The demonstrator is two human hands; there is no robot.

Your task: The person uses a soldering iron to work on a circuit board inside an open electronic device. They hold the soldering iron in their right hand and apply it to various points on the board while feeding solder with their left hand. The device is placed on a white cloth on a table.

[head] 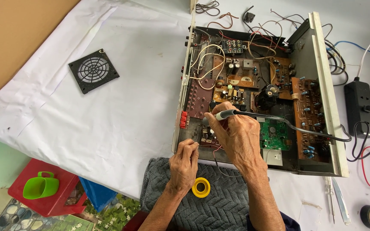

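Nearest to us, a yellow solder reel lies on the grey knitted towel at the bench's front edge. Our left hand rests just above it, its grip pinched narrow at the near rim of the opened amplifier chassis; what it pinches is too small to tell, perhaps a thin wire. Our right hand has its grip closed around the grey soldering iron, tip pointing down-left toward a small circuit board by the red terminal block. The iron's black cable runs right across the green board and over the chassis wall toward the power strip.

We judge the hot tip could touch the left fingers, since they sit so near it. The cable could drag across components if the hand swings. Loose wires farther back could be scorched. Far left lies a black fan grille.
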